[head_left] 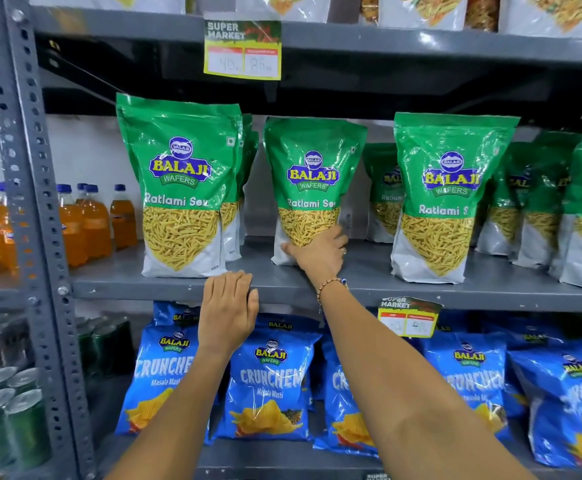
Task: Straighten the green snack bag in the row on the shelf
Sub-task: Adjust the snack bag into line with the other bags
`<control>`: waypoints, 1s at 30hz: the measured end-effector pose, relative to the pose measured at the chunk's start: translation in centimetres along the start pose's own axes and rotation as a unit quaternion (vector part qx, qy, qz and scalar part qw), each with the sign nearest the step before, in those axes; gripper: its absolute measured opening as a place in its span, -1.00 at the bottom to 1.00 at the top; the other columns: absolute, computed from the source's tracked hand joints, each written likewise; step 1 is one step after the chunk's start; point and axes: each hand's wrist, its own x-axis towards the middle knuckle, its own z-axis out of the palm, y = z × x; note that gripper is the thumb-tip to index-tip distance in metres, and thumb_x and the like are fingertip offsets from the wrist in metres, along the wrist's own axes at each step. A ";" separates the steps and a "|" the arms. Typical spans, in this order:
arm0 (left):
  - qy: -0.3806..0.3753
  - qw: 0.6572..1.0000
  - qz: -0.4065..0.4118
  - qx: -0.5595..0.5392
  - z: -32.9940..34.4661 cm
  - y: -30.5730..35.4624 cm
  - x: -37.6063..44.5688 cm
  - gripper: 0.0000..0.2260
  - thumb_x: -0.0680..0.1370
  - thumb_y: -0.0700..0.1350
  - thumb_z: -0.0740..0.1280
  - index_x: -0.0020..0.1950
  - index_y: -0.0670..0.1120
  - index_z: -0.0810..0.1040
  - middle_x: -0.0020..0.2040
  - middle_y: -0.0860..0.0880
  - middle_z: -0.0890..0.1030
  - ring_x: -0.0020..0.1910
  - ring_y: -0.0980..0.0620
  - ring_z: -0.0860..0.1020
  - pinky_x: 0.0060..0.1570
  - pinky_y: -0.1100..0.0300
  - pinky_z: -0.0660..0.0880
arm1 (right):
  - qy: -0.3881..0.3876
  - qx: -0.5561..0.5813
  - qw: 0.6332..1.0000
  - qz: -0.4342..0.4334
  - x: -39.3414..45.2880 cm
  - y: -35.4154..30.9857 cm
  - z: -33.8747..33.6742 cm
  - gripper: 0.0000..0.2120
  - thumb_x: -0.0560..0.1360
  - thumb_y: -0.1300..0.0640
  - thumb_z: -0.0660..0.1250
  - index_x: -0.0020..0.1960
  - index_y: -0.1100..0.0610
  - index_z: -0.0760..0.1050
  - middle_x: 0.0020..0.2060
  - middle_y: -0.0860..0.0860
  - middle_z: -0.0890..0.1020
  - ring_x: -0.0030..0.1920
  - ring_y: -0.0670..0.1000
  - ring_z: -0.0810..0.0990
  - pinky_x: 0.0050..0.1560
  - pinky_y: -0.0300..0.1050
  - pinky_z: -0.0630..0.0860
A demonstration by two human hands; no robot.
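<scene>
viewpoint: head height, one wide-angle camera
facing: forward, square onto the grey shelf, tilted slightly down
nearness: close, both forearms reach in from the bottom edge
distortion: the upright post bows at the left edge

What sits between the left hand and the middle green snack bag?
Head view: only bare grey metal shelf lies between the left hand and the middle green snack bag, which the right hand grips at its base.
</scene>
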 end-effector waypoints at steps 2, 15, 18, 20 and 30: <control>-0.013 1.000 -0.003 0.001 -0.3 0.1 0.0 -0.70 0.61 -0.06 0.11 0.10 -0.23 0.52 0.02 -0.19 0.58 -0.04 -0.18 0.49 0.06 -0.03 0.33 | 0.013 -0.011 1.000 -0.009 -0.9 0.1 -0.4 0.04 0.22 -0.16 0.56 0.45 0.28 0.10 0.30 0.22 0.33 0.30 0.23 0.41 0.23 0.07 0.44; -0.056 0.998 -0.001 -0.001 -1.3 0.2 0.1 -0.70 0.63 -0.05 0.08 0.11 -0.23 0.49 0.02 -0.19 0.55 -0.03 -0.19 0.48 0.06 -0.04 0.32 | 0.069 -0.038 0.996 -0.045 -4.9 0.9 -2.1 0.06 0.23 -0.27 0.48 0.46 0.29 0.10 0.25 0.20 0.37 0.24 0.22 0.43 0.21 0.04 0.44; -0.068 0.998 -0.004 0.000 -1.6 0.3 0.1 -0.69 0.63 -0.05 0.08 0.11 -0.23 0.49 0.01 -0.18 0.55 -0.04 -0.20 0.48 0.07 -0.03 0.31 | 0.066 -0.036 0.996 -0.045 -5.6 0.8 -2.4 0.06 0.24 -0.26 0.48 0.47 0.29 0.08 0.25 0.20 0.36 0.24 0.22 0.42 0.21 0.05 0.43; -0.072 0.997 -0.004 -0.001 -1.8 0.3 0.2 -0.69 0.63 -0.04 0.08 0.11 -0.23 0.49 0.02 -0.18 0.54 -0.04 -0.19 0.48 0.07 -0.03 0.31 | 0.064 -0.035 0.996 -0.044 -5.9 0.7 -2.6 0.07 0.25 -0.26 0.48 0.47 0.29 0.06 0.25 0.20 0.35 0.24 0.23 0.42 0.22 0.05 0.43; -0.090 0.996 -0.003 0.015 -1.6 0.3 0.1 -0.70 0.65 -0.04 0.05 0.11 -0.21 0.46 0.01 -0.17 0.51 -0.04 -0.18 0.44 0.04 -0.06 0.33 | 0.038 -0.040 0.998 -0.030 -6.9 0.2 -4.0 0.10 0.25 -0.25 0.48 0.49 0.29 0.00 0.28 0.21 0.32 0.28 0.23 0.38 0.25 0.07 0.42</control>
